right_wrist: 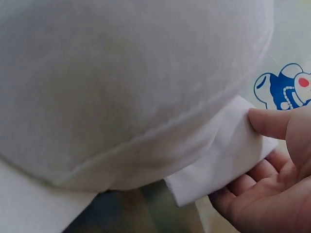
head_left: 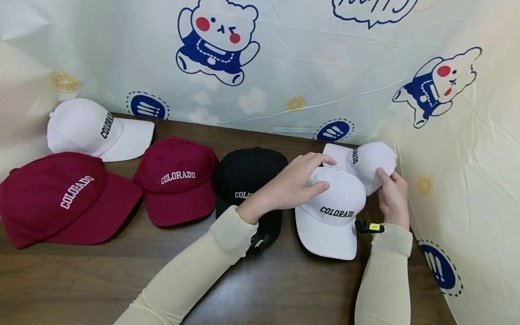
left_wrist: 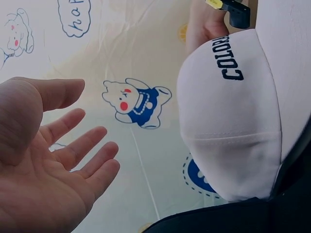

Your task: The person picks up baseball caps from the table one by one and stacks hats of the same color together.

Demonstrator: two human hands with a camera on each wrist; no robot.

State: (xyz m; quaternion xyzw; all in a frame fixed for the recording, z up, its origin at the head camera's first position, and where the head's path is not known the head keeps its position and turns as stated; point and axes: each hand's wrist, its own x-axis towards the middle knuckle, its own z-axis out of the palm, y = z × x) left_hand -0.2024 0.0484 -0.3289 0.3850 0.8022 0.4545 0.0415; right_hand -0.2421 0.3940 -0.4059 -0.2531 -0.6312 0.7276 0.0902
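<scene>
My right hand (head_left: 394, 198) pinches the rim of the rear white cap (head_left: 375, 158) at the table's back right corner, its brim pointing left. In the right wrist view, the thumb (right_wrist: 272, 122) lies on the white fabric and the fingers are under it. Just in front sits another white cap (head_left: 333, 234), brim toward me, COLORADO across its front. My left hand (head_left: 290, 183) is over this cap's upper left with thumb and fingers apart; the left wrist view shows a gap between hand and cap. Beneath the left wrist is a black cap (head_left: 252, 167), partly hidden.
Left of the black cap, a maroon cap (head_left: 174, 162) faces front. Further left, a second maroon cap (head_left: 40, 198) overlaps a white cap (head_left: 79, 124). A printed cloth (head_left: 284, 54) rises behind and to the right of the brown wooden table (head_left: 284, 289).
</scene>
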